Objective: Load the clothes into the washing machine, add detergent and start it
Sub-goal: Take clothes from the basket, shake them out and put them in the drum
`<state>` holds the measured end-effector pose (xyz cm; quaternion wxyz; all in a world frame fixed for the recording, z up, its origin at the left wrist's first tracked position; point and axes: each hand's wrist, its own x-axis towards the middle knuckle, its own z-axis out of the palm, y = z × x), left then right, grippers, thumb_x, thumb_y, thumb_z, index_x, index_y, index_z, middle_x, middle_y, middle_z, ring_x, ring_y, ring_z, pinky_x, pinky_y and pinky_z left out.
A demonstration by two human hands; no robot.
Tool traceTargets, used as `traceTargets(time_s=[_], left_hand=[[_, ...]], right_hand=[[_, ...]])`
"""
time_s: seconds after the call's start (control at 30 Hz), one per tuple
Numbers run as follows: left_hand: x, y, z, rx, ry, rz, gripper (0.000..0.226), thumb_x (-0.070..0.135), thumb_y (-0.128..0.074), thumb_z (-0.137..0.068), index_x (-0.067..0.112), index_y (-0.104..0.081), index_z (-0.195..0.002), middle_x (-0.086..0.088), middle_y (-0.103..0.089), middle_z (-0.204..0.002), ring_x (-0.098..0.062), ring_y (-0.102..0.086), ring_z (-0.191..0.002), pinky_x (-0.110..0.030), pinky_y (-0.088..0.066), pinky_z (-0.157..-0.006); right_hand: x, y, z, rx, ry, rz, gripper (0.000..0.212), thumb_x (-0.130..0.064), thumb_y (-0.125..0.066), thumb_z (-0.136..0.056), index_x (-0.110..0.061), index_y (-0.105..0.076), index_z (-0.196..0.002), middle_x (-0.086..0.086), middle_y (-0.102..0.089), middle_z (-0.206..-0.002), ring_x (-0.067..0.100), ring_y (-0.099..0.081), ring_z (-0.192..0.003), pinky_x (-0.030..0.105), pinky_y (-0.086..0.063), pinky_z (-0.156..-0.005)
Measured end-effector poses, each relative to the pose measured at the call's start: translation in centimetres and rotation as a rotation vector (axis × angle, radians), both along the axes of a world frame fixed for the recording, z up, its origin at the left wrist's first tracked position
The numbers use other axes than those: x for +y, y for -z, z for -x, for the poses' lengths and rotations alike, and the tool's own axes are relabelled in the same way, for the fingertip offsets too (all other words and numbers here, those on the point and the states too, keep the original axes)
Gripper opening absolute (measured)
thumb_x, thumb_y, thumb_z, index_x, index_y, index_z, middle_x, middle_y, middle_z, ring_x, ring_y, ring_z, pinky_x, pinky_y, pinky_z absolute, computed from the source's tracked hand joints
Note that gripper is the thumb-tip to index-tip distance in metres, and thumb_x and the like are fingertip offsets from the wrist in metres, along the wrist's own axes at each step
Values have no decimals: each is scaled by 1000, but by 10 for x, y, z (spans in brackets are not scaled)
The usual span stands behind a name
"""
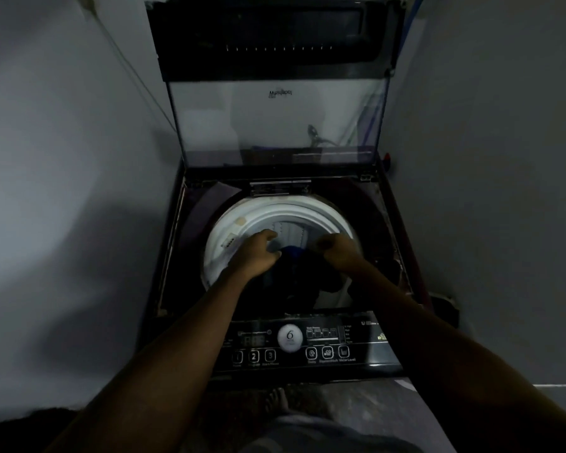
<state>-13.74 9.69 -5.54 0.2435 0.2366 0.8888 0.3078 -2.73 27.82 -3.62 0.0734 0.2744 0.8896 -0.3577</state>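
Dim corner, grey walls [62, 158]. Washing machine [356, 344] lid [275, 125] raised. Dark clothes [291, 259] in drum [275, 212] mouth. Left hand [258, 253] fingers curled on clothes. Right hand [337, 250] curled, grip unclear through blur.

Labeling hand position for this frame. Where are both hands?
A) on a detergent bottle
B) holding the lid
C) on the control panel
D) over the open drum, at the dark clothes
D: the left hand and right hand are both over the drum, gripping the clothes, beyond the control panel.
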Motion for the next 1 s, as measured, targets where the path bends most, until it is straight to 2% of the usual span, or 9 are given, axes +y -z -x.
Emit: traceTargets(time_s=[0.13, 0.23, 0.37, 0.53, 0.63, 0.77, 0.83, 0.93, 1.0], left_hand=[[20, -8, -28, 91, 21, -28, 51, 25, -66, -90, 19, -50, -139, -3, -53, -142, -24, -50, -130, -35, -42, -107], [39, -17, -57, 161, -5, -61, 50, 22, -65, -91, 20, -51, -139, -1, -54, -142, -22, -50, -130, -32, -40, -107], [69, -30, -105, 282, 4, -88, 47, 25, -64, -91, 21, -53, -136, -2, -57, -137, -23, -54, -125, -36, -45, -103], [111, -44, -174, 334, 14, -163, 42, 25, -61, -93, 20, -54, -134, -3, -59, -133, -22, -56, -119, -36, -48, -97], [135, -47, -213, 334, 16, -220, 38, 24, -60, -94, 19, -56, -131, -2, -62, -127, -20, -60, -112, -37, -51, -92], [157, -44, -261, 383, 55, -199, 37, 27, -61, -92, 18, -58, -128, -3, -63, -124, -22, -60, -113, -38, -52, -92], [166, -42, -282, 413, 99, -165, 39, 26, -61, -92, 17, -58, -129, -3, -63, -126, -21, -59, -115, -34, -49, -94], [178, -42, -303, 423, 123, -150, 38, 25, -61, -93, 17, -57, -129, -4, -63, -126, -21, -58, -117, -33, -48, -96], [186, -40, -310, 408, 127, -140, 39, 26, -60, -93, 17, -56, -130, -4, -62, -127, -22, -58, -117, -34, -48, -96]], right_hand=[[9, -20, -21, 91, 14, -29, 29, -2, -59, -82, -6, -71, -109, 14, -68, -117, 28, -60, -114, 32, -43, -99], [19, -34, -44, 166, 21, -41, 32, -1, -57, -82, -7, -70, -110, 12, -68, -118, 26, -59, -116, 27, -40, -97], [41, -51, -86, 287, 61, -15, 34, -4, -55, -86, -10, -68, -117, 8, -67, -121, 21, -59, -116, 17, -38, -92], [78, -65, -150, 398, 104, -24, 34, -4, -54, -84, -12, -70, -112, 5, -70, -113, 19, -63, -107, 22, -44, -90], [99, -63, -188, 401, 139, 2, 32, -7, -54, -86, -15, -70, -112, 0, -70, -111, 15, -64, -104, 18, -45, -86], [121, -59, -238, 367, 178, 1, 34, -5, -50, -90, -12, -65, -119, 5, -66, -119, 19, -61, -108, 12, -37, -81], [129, -55, -258, 352, 189, -3, 34, -7, -50, -90, -12, -65, -121, 5, -66, -121, 18, -60, -108, 12, -37, -80], [138, -48, -282, 331, 216, 21, 32, -9, -51, -92, -12, -64, -121, 5, -65, -121, 12, -61, -97, 15, -40, -76], [144, -43, -295, 317, 242, 40, 32, -8, -50, -93, -10, -62, -123, 7, -65, -123, 16, -61, -101, 18, -44, -80]])
